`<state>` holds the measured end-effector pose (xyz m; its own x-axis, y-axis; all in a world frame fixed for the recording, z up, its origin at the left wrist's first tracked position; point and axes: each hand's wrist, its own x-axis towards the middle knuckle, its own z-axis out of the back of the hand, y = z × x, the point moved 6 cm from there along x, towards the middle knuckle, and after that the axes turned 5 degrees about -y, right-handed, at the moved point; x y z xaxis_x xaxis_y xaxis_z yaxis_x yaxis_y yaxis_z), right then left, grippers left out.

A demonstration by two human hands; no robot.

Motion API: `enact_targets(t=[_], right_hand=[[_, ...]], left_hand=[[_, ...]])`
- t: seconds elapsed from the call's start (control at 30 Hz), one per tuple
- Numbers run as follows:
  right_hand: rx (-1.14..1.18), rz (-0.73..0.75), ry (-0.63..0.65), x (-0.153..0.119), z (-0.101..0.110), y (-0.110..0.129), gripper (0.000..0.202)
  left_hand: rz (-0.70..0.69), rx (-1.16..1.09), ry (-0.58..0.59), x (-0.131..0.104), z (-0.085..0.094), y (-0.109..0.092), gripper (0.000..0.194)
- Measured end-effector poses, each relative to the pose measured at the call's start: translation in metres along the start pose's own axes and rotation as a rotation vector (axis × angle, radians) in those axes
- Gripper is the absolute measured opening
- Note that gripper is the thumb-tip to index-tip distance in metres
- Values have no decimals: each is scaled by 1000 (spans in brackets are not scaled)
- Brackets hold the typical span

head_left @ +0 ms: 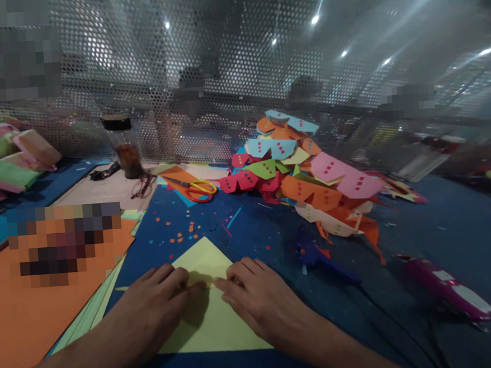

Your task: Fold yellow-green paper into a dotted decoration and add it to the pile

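Observation:
A pale yellow sheet of paper lies on the blue table in front of me, its top corner pointing away. My left hand is closed at its left side, fingers curled down against the paper. On the opposite side my right hand is curled too, thumb and fingertips pressed to the paper near the middle. The fingertips of both hands almost meet, and parts of them are hidden. Tiny orange paper scraps are scattered just beyond the sheet.
Scissors with yellow and orange handles lie behind the scraps. Colourful folded paper pieces are heaped at centre right. Rightward are a blue glue gun and a magenta device. Orange sheets, a lidded jar and eyeglasses are left.

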<state>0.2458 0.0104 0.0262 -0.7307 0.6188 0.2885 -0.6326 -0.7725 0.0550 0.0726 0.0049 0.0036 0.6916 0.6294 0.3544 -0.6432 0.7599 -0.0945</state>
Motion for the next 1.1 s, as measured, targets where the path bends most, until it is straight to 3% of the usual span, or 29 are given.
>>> enact_targets(t=[0.23, 0.6, 0.83, 1.1], right_hand=[[-26, 32, 17, 2, 2, 3, 24], [51, 29, -18, 1, 2, 1, 21], [252, -98, -141, 1, -4, -12, 13], [314, -232, -120, 7, -13, -17, 3]], left_hand=[[-32, 68, 72, 4, 2, -7, 55], [-17, 78, 90, 5, 3, -10, 45], [-57, 94, 88, 5, 4, -12, 43], [-45, 116, 114, 7, -1, -12, 56]])
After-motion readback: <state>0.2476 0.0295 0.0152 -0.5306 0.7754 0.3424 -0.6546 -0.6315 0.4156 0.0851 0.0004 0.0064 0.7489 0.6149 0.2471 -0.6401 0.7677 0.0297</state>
